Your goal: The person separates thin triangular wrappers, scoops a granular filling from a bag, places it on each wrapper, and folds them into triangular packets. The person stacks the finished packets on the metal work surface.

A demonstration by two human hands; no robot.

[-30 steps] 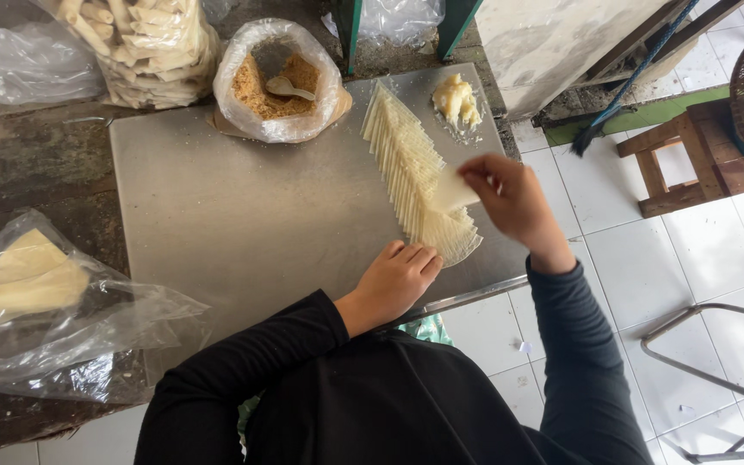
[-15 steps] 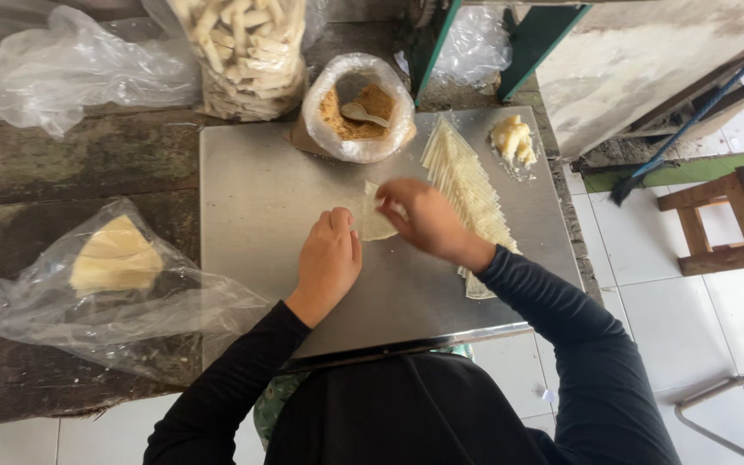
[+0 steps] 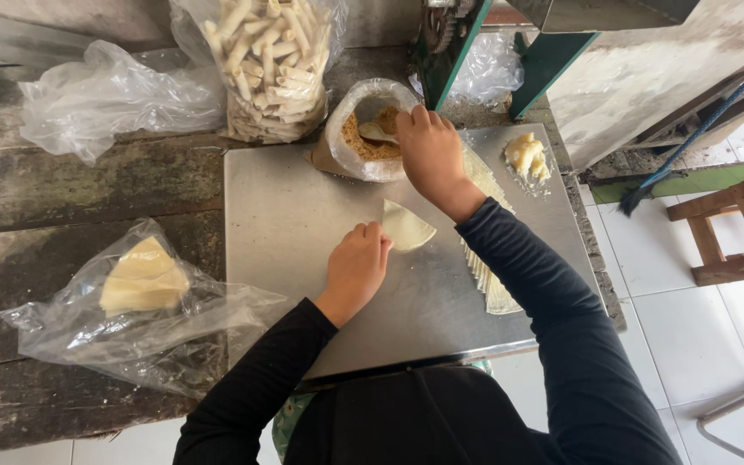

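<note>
- The left hand (image 3: 356,265) lay flat on the shiny sheet-metal worktop (image 3: 294,215), fingers loosely curled, its fingertips pressing the edge of a pale, fan-shaped pastry wrapper (image 3: 406,228); it gripped nothing.
- The right hand (image 3: 430,151) reached beyond the wrapper into a clear plastic bag of brown crumbly filling (image 3: 363,138), fingers closed around the handle of a metal spoon (image 3: 375,131) sunk in the filling.
- To the right of the wrapper, partly hidden under the right forearm, ran a fanned row of pale wrappers (image 3: 486,275).
- Beyond that row sat a small lump of yellowish paste (image 3: 527,155).
- Left of the filling bag stood a clear bag of pale rolled sticks (image 3: 269,65).
- Far left of the wrapper, off the metal sheet, lay a clear bag holding cream wedge-shaped sheets (image 3: 141,280).
</note>
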